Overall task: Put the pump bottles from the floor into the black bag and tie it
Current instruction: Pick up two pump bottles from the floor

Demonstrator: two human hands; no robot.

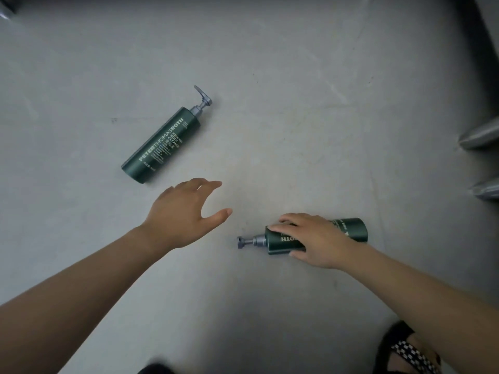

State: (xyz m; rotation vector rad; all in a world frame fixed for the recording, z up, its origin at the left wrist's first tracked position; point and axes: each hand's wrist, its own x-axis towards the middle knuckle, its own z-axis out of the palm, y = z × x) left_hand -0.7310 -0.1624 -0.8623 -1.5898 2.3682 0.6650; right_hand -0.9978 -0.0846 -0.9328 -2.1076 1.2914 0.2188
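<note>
Two dark green pump bottles with grey pumps lie on the grey floor. The far bottle [162, 144] lies diagonally, pump pointing up and right. My left hand [183, 211] hovers just below its base, fingers spread and relaxed, not touching it. The near bottle [351, 228] lies on its side with the pump pointing left. My right hand [313, 238] grips it around the middle, fingers over the top and thumb underneath. No black bag is in view.
Two grey rounded objects [479, 136] poke in from the right edge. A dark strip runs along the upper right edge. A foot in a black sandal with a checkered strap [407, 354] stands at the bottom right.
</note>
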